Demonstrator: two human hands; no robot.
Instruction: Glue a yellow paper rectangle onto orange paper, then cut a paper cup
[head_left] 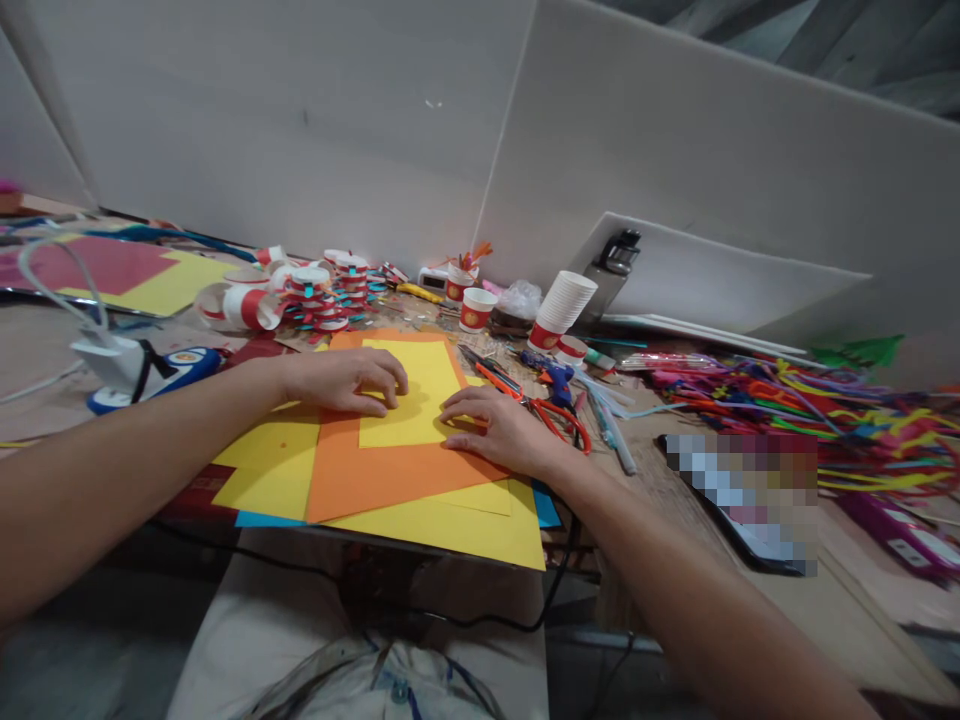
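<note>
Sm. yellow sheet (424, 375) btwn L hand (351, 380) & R hand (495, 428)

The sm. yellow sheet lies flat on top of the orange sheet (397, 485). Your L hand is over the orange sheet's L side, fingers loosely bent, reaching over the sm. yellow sheet, thumb a bit apart. Your R hand is over the orange sheet's R side, fingertips at the sm. yellow sheet's R edge, thumb & fingers spread; can't tell if they press. Lg. yellow sheet (465, 530) is under the orange sheet, w/ blue paper (270, 519) peeking out. Beyond the orange sheet, to the R: cup stack (559, 312). Well R of the orange sheet: phone (731, 505).
</note>
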